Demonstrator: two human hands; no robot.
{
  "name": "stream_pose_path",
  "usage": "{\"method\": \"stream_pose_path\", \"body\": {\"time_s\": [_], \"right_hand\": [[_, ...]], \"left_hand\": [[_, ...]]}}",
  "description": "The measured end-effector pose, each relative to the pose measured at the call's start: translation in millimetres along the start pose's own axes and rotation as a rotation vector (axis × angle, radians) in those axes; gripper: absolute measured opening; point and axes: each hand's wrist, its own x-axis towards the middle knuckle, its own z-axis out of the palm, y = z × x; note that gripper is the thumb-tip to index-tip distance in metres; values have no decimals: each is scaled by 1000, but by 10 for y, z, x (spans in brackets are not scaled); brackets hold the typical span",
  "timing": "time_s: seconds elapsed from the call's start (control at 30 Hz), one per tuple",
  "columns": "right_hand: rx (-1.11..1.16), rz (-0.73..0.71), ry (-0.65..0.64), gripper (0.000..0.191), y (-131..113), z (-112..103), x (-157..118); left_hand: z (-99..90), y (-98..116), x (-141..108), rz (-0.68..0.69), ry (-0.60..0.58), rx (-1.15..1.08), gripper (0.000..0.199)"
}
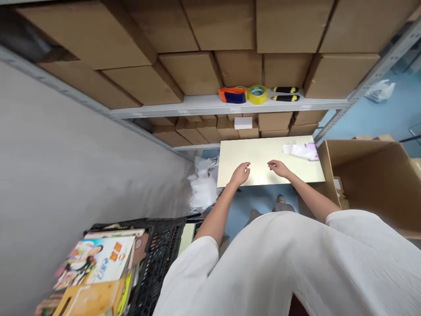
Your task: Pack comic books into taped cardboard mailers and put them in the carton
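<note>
Thin white slip (pixel 296 150), purple-edged at one end: lies flat at the far right of the pale tabletop (pixel 243 149), close to the big open carton (pixel 375 193). I'd guess paper or film: very light, limp, creases easily, maybe slippery. I'd pinch it at the plain white end, nearest the right hand (pixel 279 168), and lift gently; pressing down could just slide it.

Right hand is partly open, fingers bent inward, nothing visible in it. Left hand (pixel 241 174) is open too, thumb apart from fingers, also without anything I can see. Both are over the front half of the tabletop; contact with it, can't tell. The board looks stiff; I'd grip it by its edges.

Shelf (pixel 197 105) beyond: orange-and-blue tape dispenser (pixel 234 96), yellow tape roll (pixel 257 101), two black-and-yellow handled tools, cartons behind. White crumpled material on the floor to the left; black crate (pixel 158 259) with magazines (pixel 113 261) lower left.

Hard to read: purple end is pixelated, so no print. Tool tips too small to identify. Carton's bottom is mostly hidden, crate contents are cut off and blurred, and the white shirt blocks much of the near floor.
</note>
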Motion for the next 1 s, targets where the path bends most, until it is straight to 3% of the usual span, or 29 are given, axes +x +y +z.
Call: {"method": "stream_pose_path", "body": {"time_s": [0.27, 0.5, 0.7, 1.0], "right_hand": [[-120, -172, -320, 21, -762, 528, 669], [-202, -325, -623, 22, -1210, 1293, 1070], [-245, -449, -869, 23, -1402, 2104, 855], [-301, -627, -1113, 28, -1762, 3191, 32]], "left_hand": [[-398, -358, -567, -198, 307, -60, 44], [-420, -430, -1350, -473, 589, -83, 44], [-251, -385, -2163, -691, 742, -97, 44], [-113, -366, -3344, -807, 992, -111, 44]]}}
